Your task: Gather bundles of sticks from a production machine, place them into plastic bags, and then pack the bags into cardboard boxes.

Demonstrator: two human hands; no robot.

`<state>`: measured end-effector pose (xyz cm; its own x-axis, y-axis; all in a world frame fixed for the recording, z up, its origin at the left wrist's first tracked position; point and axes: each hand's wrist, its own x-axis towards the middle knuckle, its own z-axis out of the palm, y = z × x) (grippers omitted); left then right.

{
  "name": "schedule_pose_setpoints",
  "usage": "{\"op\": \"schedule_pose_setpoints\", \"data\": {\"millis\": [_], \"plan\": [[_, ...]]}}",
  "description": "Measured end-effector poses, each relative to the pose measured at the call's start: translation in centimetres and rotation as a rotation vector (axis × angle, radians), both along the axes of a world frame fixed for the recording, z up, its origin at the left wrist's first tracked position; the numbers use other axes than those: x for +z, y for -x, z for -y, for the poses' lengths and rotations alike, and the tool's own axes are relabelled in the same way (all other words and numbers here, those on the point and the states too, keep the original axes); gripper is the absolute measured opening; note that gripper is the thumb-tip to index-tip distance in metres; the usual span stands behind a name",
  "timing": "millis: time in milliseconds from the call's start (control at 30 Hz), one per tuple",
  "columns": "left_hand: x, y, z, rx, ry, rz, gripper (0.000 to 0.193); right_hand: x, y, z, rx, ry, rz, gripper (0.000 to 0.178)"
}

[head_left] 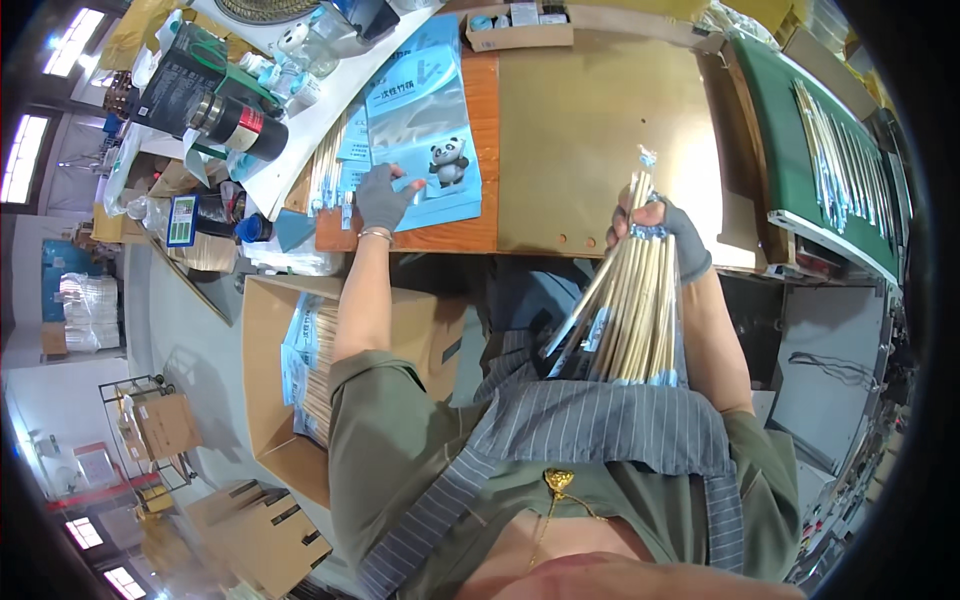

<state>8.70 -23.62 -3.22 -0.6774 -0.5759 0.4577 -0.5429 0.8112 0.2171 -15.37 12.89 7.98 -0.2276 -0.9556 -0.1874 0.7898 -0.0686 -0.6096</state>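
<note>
A thick bundle of individually wrapped bamboo chopsticks (635,305) fans downward in front of my apron. My right hand (682,238), in a grey fingerless glove, is closed around its upper part. To the left, a stack of blue-and-clear plastic bags (418,110) printed with a panda lies on the orange-brown wooden tabletop (482,160). My left hand (382,202), gloved the same way, rests on the lower left edge of these bags with thumb and forefinger apart. Just left of it lie more wrapped chopsticks (326,172), partly covered by blue packaging.
A green conveyor belt (752,85) at the right carries a row of wrapped chopsticks. Below my left arm, an open cardboard box (270,410) holds filled packs. A thermos (236,125) and a glass jar (312,50) stand at far left. A tan metal sheet (590,120) covers the table's middle.
</note>
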Motion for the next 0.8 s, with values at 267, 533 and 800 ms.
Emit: {"op": "schedule_pose_setpoints", "data": {"millis": [267, 533, 800], "plan": [[3.1, 0.8, 3.1, -0.043, -0.355, 0.162, 0.032, 0.3, 0.5, -1.0, -0.055, -0.011, 0.022, 0.024], [6.9, 9.2, -8.7, -0.137, -0.147, -0.133, 0.017, 1.6, -1.1, 2.8, 0.108, -0.007, -0.183, 0.069], [7.9, 12.5, -16.8, -0.235, -0.433, -0.394, 0.026, -3.6, -0.6, 4.5, 0.101, -0.184, -0.395, 0.026]]}}
